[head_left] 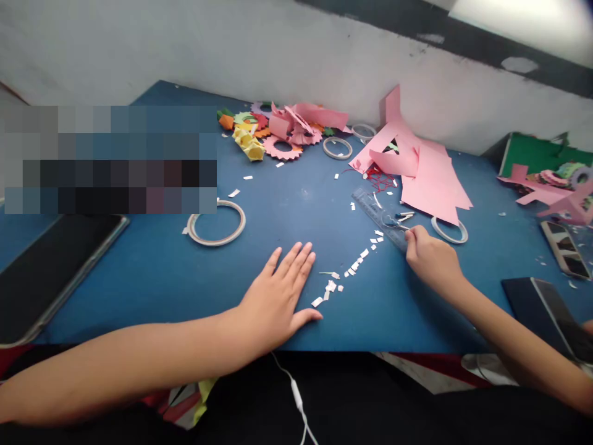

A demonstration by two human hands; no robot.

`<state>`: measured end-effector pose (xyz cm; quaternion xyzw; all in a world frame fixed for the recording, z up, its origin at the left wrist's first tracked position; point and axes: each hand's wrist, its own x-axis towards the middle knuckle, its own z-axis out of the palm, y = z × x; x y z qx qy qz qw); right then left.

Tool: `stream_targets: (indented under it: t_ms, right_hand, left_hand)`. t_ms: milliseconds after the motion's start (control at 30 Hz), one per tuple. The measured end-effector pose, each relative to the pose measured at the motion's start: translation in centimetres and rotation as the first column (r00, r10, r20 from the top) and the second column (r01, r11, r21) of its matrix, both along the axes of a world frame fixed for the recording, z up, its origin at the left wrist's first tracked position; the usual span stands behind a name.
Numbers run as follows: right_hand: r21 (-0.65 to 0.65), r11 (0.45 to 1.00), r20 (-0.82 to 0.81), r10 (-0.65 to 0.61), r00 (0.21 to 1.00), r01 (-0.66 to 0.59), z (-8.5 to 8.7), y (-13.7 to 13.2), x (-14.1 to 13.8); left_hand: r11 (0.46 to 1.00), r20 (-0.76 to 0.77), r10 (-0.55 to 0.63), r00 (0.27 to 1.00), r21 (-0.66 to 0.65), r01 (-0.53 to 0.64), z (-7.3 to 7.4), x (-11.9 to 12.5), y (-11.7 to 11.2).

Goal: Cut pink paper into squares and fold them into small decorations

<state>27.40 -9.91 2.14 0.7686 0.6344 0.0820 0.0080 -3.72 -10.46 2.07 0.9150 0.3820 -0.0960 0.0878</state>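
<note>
My left hand [278, 290] lies flat on the blue table [296, 210], palm down, thumb spread away from the fingers. Small scraps of white paper [354, 267] trail in a line just right of it. My right hand [433, 259] is closed, fingertips pinched at the near end of a clear plastic ruler [370, 207]. A thin, light-coloured piece meets those fingertips; what it is I cannot make out. Small dark-and-silver items [406, 215] lie beside the ruler, and a tangle of red thread [380, 180] sits just beyond.
Pink paper sheets [430, 179] and a heap of paper cut-outs [282, 148] lie toward the wall. Tape rolls [216, 242] are scattered about. A dark phone [60, 266] rests at left; another phone [565, 247] and a dark case [521, 296] lie at right. A white cable [296, 392] hangs below.
</note>
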Motion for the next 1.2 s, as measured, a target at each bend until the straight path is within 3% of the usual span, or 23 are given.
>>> stream_targets:
  t_ms: [100,200,533,667,800,900,1067,1200]
  right_hand:
    - [-0.028,0.999,0.077,-0.041,0.996,0.043,-0.8,0.6,-0.1]
    - [-0.046,0.999,0.119,-0.019,0.993,0.025,-1.2,1.2,-0.3]
    - [-0.111,0.971,0.077,0.22,0.972,-0.211,-1.4,-2.5,-3.4]
    - [-0.098,0.957,0.037,0.278,0.96,-0.274,-1.2,-2.3,-3.1]
    - [-0.081,0.929,0.02,0.363,0.931,-0.361,0.1,0.1,-1.3]
    - [-0.057,0.885,0.049,0.464,0.884,-0.462,1.1,2.8,-1.1]
    - [-0.055,0.737,0.098,0.675,0.731,-0.673,1.9,8.2,-3.7]
    - [-0.049,0.659,0.12,0.75,0.651,-0.75,1.6,12.3,-5.9]
  left_hand:
    - [0.999,0.078,0.036,0.996,0.024,-0.038,-1.1,1.5,-0.9]
    - [1.0,0.138,0.012,0.99,0.021,-0.015,-1.6,2.5,-0.1]
    - [0.994,0.299,-0.069,0.952,0.1,0.04,-2.8,7.7,2.5]
    - [0.99,0.33,-0.083,0.94,0.133,0.041,-2.3,9.1,4.5]
    - [0.968,0.479,-0.091,0.873,0.25,-0.036,-0.1,7.5,7.6]
    - [0.936,0.571,0.069,0.818,0.245,-0.251,1.6,4.7,9.8]
    - [0.974,0.342,0.05,0.939,0.19,-0.121,2.3,1.2,10.6]
    - [0.97,0.218,0.105,0.97,0.191,-0.148,2.7,0.5,9.8]
